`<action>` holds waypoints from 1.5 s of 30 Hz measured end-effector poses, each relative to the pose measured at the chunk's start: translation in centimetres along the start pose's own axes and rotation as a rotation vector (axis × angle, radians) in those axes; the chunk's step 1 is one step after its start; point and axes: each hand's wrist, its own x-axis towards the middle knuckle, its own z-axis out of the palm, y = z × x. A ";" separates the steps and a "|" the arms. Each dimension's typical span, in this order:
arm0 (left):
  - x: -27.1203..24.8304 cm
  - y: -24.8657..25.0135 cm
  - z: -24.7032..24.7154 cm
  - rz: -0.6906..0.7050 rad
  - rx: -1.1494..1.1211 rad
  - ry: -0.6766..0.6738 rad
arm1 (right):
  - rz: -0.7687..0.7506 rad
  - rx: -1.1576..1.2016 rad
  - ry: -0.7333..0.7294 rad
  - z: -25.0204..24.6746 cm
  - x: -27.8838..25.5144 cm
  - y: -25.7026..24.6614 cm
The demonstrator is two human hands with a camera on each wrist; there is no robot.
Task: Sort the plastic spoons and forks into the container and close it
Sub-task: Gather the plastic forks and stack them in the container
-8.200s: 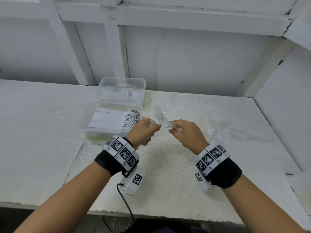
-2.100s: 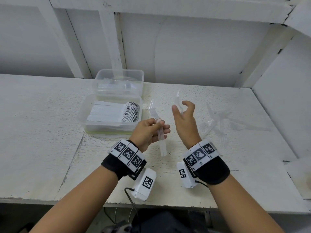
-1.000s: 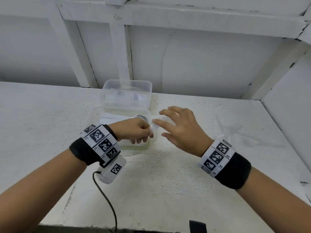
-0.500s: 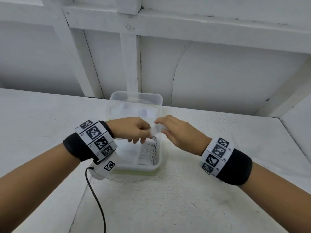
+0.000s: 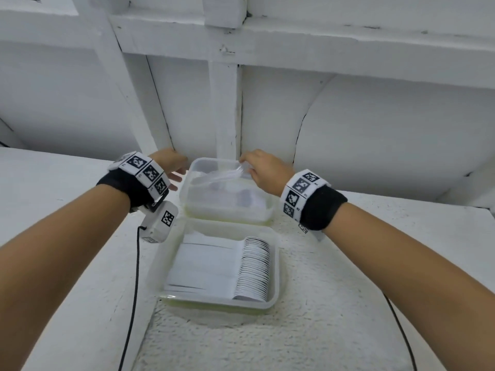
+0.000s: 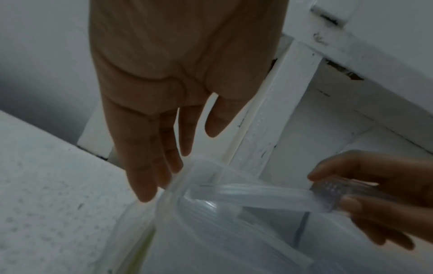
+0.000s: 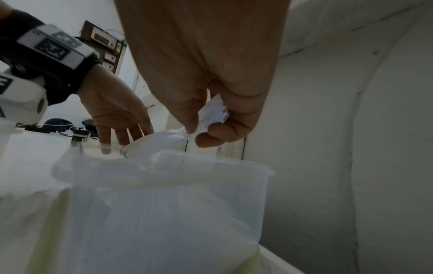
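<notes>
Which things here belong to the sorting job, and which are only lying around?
Part of the job:
- forks, pinched by right hand
- far box
- near box with spoons
- left hand, open beside far box

Only lying around:
- black cable
- white shelf

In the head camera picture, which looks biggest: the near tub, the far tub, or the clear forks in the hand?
1. near tub, though it's closer to the camera
2. far tub
3. clear forks, pinched by the right hand, clearly smallest

Cutlery bundle [image 7: 214,113] head hidden in right hand [image 7: 211,74] grip.
</notes>
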 end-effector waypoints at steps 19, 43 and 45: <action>0.9 -0.5 1.1 0.069 0.104 -0.016 | 0.117 0.032 -0.180 1.0 1.5 0.3; 1.4 1.9 6.1 0.554 1.141 -0.167 | 0.160 -0.084 0.093 -4.7 -1.2 4.9; 1.3 2.0 6.1 0.557 1.158 -0.178 | 0.153 -0.056 0.100 -4.5 -1.3 4.6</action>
